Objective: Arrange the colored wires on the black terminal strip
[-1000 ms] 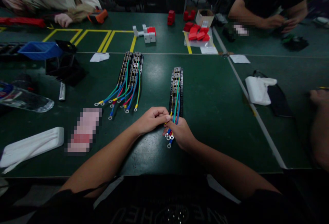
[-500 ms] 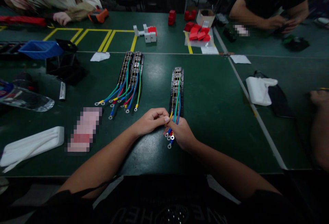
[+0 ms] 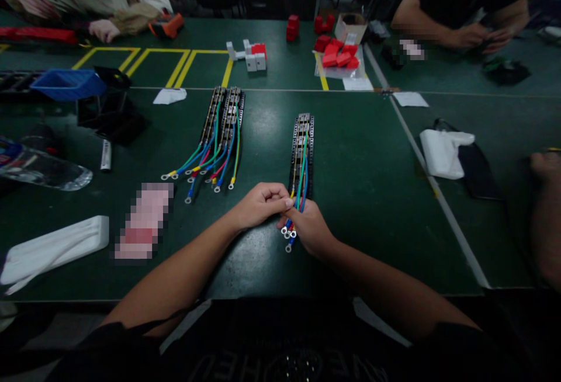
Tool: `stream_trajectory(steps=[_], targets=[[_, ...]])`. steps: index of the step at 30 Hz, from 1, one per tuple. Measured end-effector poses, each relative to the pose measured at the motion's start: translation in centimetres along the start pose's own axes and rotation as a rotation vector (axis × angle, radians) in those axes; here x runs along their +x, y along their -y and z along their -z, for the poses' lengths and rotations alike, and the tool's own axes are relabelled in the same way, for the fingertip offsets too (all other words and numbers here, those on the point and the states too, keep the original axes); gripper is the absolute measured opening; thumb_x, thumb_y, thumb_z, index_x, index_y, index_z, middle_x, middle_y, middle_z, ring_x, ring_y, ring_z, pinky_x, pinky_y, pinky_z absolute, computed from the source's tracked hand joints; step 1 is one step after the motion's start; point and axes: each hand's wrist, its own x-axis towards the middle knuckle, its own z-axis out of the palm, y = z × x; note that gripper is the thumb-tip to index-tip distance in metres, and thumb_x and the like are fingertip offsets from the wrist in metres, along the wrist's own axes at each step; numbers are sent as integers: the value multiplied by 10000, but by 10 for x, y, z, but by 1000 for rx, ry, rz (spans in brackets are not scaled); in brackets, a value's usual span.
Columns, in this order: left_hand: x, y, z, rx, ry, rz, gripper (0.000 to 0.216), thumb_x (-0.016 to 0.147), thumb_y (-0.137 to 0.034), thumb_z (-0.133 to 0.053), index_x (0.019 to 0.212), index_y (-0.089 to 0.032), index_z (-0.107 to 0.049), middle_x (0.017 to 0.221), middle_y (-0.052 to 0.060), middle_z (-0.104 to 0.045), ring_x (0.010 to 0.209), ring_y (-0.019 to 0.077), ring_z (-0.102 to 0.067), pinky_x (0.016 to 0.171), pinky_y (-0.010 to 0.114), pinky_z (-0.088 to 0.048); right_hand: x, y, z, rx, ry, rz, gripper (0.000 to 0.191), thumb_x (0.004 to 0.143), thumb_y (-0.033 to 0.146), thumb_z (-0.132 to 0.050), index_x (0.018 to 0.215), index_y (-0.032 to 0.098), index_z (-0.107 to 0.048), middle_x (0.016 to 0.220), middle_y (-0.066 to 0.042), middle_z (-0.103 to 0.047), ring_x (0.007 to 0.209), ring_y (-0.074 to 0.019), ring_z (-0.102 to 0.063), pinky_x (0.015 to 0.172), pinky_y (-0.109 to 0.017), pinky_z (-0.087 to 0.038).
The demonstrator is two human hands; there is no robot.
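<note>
In front of me on the green table lies a long black terminal strip (image 3: 302,142) with green, blue, yellow and red wires (image 3: 300,180) running down it toward me. My right hand (image 3: 312,225) is closed around the wire bundle at the strip's near end. Ring terminals (image 3: 288,233) stick out below its fingers. My left hand (image 3: 265,204) meets it from the left, thumb and fingers pinched on the wires at the bundle's edge. To the left, two similar wired strips (image 3: 222,116) lie side by side, their ring-ended wires (image 3: 205,166) fanned out toward me.
A blurred pink phone-shaped item (image 3: 144,221), a white power strip (image 3: 56,247), a plastic bottle (image 3: 46,166) and a blue bin (image 3: 68,84) lie left. Red blocks (image 3: 337,55) and grey-white parts (image 3: 255,58) lie farther back. Co-workers' hands (image 3: 475,37) show across the table and at right.
Both hands stay at the wire bundle, with only a tiny shift of my left thumb to the right. The strips and other items stay where they were.
</note>
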Motion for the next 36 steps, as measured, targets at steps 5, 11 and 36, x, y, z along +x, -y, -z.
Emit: stream_trajectory(steps=[5,11,36], targets=[[-2,-3,1,9,-13,-30,207,860,-295,-609,768,-119,-546,608,-8,-614,517,105,-603,521,207,-471,-1,3,1,-24,10,-16,208,795,329,-607,688,155,-574,500,-9,-616,449,-113,-548,468,-216,-386],[-4,-4,2,7,-8,-46,195,869,-283,-593,773,-120,-543,617,-2,-629,531,107,-609,538,212,-486,0,0,1,-2,22,-14,183,793,315,-605,699,160,-580,499,6,-605,443,-108,-546,451,-209,-377],[-5,-5,1,97,-46,-93,242,873,-343,-582,769,-135,-515,600,-11,-606,522,101,-591,528,194,-442,3,0,2,105,54,-69,239,772,378,-652,756,157,-563,542,13,-602,443,-113,-573,435,-206,-387]])
